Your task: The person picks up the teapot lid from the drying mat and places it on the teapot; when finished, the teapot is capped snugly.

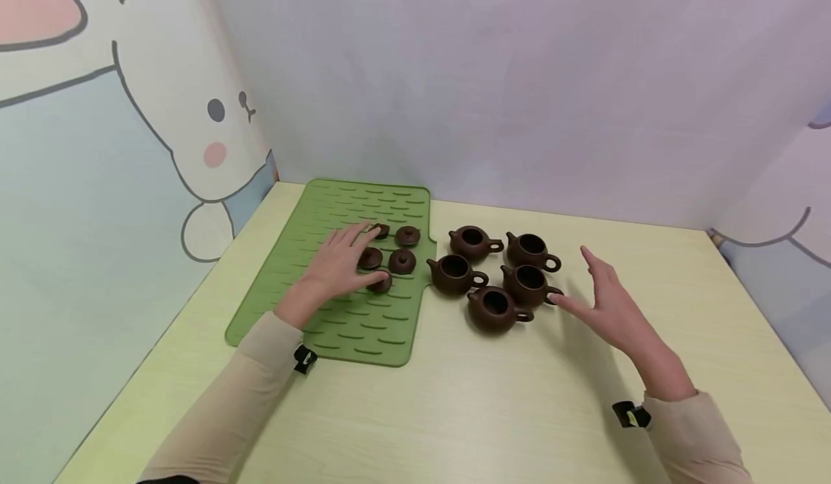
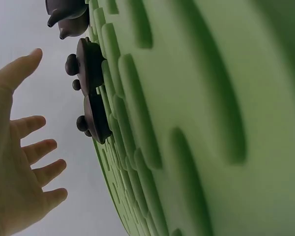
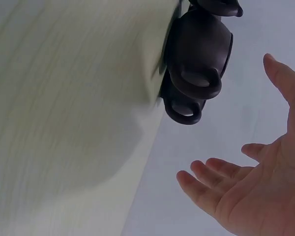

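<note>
Several small dark brown teapot lids [image 1: 402, 261] with round knobs lie grouped on a green ridged mat [image 1: 363, 325]. Over their left side hovers my left hand [image 1: 334, 264], fingers spread and holding nothing; it partly covers some lids in the head view. The left wrist view shows a gap between that hand [image 2: 14, 162] and the lids [image 2: 90, 66]. To the right of the mat, several lidless dark brown teapots [image 1: 493, 309] stand upright on the table, handles pointing right. My right hand [image 1: 610, 307] is raised beside their handles, its thumb and fingers apart with nothing between them.
The pale wooden table [image 1: 467, 412] extends in front of the mat and teapots. A plain pale wall [image 1: 493, 94] rises behind it, and a wall with a cartoon rabbit [image 1: 175, 109] borders the left side.
</note>
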The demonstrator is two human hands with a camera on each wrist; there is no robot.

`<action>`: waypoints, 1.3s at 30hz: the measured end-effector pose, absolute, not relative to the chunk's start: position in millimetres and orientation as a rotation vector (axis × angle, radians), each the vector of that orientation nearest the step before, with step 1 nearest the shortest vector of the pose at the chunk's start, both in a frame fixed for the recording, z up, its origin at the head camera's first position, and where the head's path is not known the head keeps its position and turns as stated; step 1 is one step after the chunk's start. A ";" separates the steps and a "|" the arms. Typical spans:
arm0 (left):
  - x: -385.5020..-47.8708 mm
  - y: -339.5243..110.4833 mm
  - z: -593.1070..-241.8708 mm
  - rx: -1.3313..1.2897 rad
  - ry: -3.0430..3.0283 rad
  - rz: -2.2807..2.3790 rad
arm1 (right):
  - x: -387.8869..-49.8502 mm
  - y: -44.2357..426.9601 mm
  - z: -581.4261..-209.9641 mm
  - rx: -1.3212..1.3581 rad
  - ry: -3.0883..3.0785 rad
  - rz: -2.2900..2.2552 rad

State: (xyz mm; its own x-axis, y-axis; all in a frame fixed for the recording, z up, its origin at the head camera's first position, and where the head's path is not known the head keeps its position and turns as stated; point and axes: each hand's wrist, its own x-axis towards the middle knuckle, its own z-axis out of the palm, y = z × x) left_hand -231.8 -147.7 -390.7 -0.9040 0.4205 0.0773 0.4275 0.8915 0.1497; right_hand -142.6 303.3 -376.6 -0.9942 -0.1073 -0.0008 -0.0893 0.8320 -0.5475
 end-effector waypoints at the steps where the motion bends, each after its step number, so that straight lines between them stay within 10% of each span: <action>1: -230.9 -148.1 -390.6 -0.682 -3.011 -0.264 | -141.7 302.1 -376.9 -0.161 2.975 -0.892; 39: -224.7 -149.5 -393.1 -0.684 -2.987 -0.481 | -126.7 278.7 -384.9 -0.383 3.105 -1.026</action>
State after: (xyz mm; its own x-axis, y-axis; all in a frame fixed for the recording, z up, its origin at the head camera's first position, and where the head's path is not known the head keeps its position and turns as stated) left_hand -224.7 -149.5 -393.1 -0.9020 0.4185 0.1064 0.4307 0.8547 0.2897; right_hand -126.7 278.7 -384.9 -0.9618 -0.1713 0.2133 -0.2647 0.7800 -0.5671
